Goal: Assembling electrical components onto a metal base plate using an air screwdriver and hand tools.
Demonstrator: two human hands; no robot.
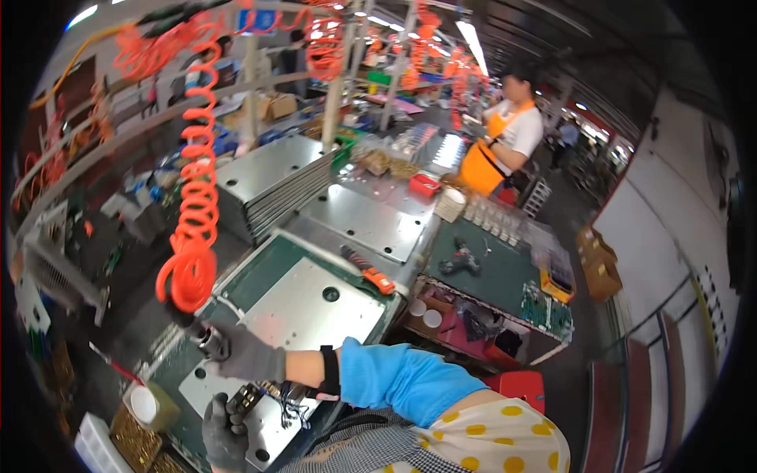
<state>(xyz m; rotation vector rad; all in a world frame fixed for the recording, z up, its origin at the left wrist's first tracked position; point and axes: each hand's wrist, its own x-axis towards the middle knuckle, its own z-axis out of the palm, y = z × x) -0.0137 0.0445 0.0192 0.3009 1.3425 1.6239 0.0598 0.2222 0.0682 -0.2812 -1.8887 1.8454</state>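
My right hand [251,356], in a grey glove, is wrapped round a metal-bodied air screwdriver [210,340]. The tool hangs at the end of an orange-red coiled hose [199,197]. Nearer to me, my left hand [224,432], also gloved, has its fingers curled beside a small black part with brass-coloured terminals [247,398]; whether it grips anything is hidden. Loose dark and white wires [293,413] trail from around that part. Beneath both hands lies a flat silvery metal panel [315,303] with round holes, on a green-topped bench.
An orange and black power tool [371,272] rests beyond the panel. Stacked metal panels [276,177] stand at the far left. Screws fill a box [136,438] at lower left, beside a yellowish container [150,404]. A co-worker in an orange apron [482,167] stands farther back.
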